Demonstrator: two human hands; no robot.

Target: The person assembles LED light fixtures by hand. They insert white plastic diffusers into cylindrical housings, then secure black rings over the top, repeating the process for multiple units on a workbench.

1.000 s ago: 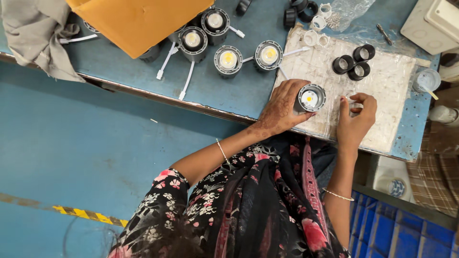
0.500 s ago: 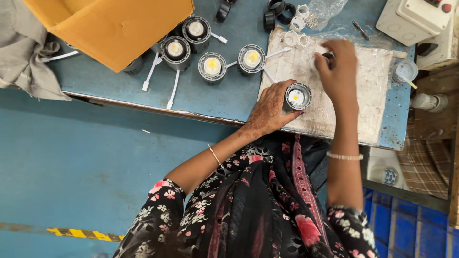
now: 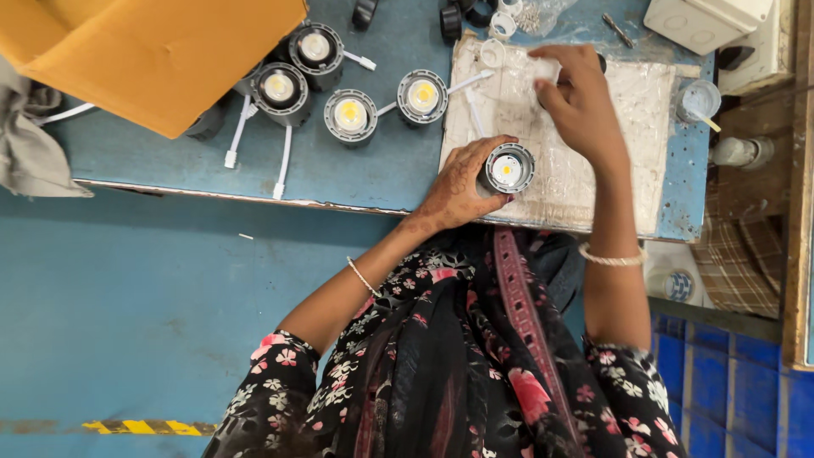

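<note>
My left hand [image 3: 454,185] grips a round black lamp housing [image 3: 507,169] with a pale yellow disc in its centre. It holds the housing upright on the near part of a white padded mat [image 3: 644,153]. My right hand [image 3: 581,102] reaches to the mat's far edge with its fingers bent down. The fingertips touch a small white piece [image 3: 545,69], and a black ring [image 3: 601,61] peeks out from under the hand. Whether the fingers grip anything is unclear.
Several similar lamps [image 3: 350,115] with white leads lie in a row on the blue table [image 3: 170,161]. An orange cardboard box [image 3: 161,51] and a grey cloth [image 3: 34,144] sit far left. A white box [image 3: 708,21], a clear cup [image 3: 699,100] and blue crates [image 3: 729,382] are on the right.
My right hand has gone from beside the lamp housing out to the mat's far edge. The left hand has kept its hold on the housing. The view has shifted slightly.
</note>
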